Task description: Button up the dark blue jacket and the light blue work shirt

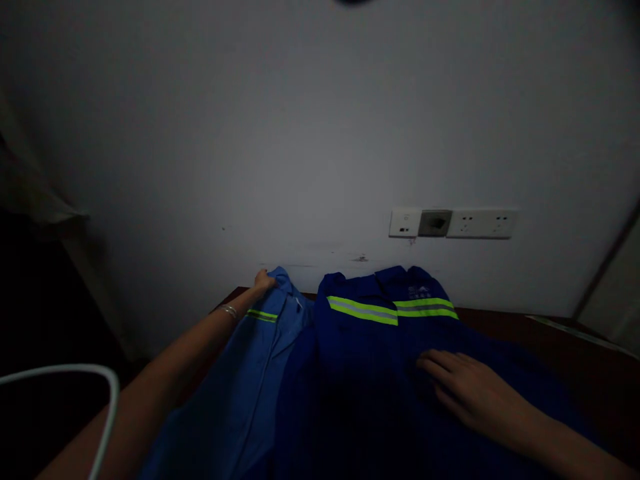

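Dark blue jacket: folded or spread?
Dark blue jacket: spread, at least up top; collar and both chest stripes show. Lower down, too dark to tell.

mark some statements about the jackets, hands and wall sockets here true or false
1. The left hand holds the light blue work jacket by its upper edge. True.
2. The dark blue work jacket has plain red chest bands. False: they are yellow-green bands with a grey stripe.
3. A bracelet is on the left wrist. True.
4. The right hand is at the light blue work jacket. False: it is over the dark blue one; contact is unclear.
5. The wall sockets appear higher than both collars. True.
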A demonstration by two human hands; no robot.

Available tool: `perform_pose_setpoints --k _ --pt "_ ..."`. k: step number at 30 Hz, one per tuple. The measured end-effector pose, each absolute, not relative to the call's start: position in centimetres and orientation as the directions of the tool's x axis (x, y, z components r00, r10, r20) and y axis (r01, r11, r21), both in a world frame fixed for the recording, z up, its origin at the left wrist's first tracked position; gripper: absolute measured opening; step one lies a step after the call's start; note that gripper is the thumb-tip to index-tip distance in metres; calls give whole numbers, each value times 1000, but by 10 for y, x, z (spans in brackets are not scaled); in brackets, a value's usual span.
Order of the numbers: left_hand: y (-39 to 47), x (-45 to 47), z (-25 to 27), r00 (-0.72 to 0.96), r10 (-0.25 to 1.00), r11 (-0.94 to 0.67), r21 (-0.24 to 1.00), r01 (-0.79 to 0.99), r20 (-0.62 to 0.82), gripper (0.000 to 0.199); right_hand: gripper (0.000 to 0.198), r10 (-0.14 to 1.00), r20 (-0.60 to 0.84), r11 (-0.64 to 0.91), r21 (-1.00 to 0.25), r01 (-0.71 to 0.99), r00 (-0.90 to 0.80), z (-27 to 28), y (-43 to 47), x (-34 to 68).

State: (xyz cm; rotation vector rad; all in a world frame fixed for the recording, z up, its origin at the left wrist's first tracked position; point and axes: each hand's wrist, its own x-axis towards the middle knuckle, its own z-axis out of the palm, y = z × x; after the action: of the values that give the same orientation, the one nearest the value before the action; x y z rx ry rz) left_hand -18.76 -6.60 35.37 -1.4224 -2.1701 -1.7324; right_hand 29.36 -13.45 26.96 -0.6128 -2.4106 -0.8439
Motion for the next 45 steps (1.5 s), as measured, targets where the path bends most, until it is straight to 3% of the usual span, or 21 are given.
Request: perform_pose_setpoints --k 4,9,12,16,21,27,29,32,34,37,41,45 --pt "-115 -196 396 -549 475 -110 666 738 688 76 34 273 552 683 466 563 -788 277 -159 299" --pt "-197 -200 454 -417 358 -203 506 838 835 80 35 229 528 673 521 525 -818 289 -195 286" --pt "-249 -196 493 -249 220 -274 305 912 943 79 33 165 519 656 577 487 -838 302 -218 272" --pt "-319 -184 542 -76 117 -339 112 934 990 73 30 95 528 623 630 464 -844 327 -245 251" --pt "-400 -156 590 14 3 -404 -11 915 1000 66 30 101 564 622 608 494 -820 374 -259 228" --pt "-470 -121 632 -5 -114 -467 -49 883 993 62 35 221 579 786 370 494 -785 447 -262 190" --pt "-489 -110 642 -14 -139 -489 -57 870 990 60 38 332 497 853 206 480 -802 469 -265 176" --pt "-513 -95 651 -34 -213 -498 -79 864 976 59 45 442 438 894 -151 421 -782 495 -277 158" --pt "-525 -85 654 -50 -265 -499 -93 861 963 58 51 428 473 891 -362 273 -771 504 -288 148" --pt "-534 -73 654 -55 -279 -523 -104 846 959 56 52 338 515 837 -547 2 -788 508 -310 134" --pt "-537 -68 654 -56 -217 -520 -67 851 975 56 39 207 498 747 -636 -192 -842 506 -336 118" --pt "-541 -75 654 -45 -154 -507 -40 861 987 57 23 223 534 696 -673 -250 -816 514 -348 117"
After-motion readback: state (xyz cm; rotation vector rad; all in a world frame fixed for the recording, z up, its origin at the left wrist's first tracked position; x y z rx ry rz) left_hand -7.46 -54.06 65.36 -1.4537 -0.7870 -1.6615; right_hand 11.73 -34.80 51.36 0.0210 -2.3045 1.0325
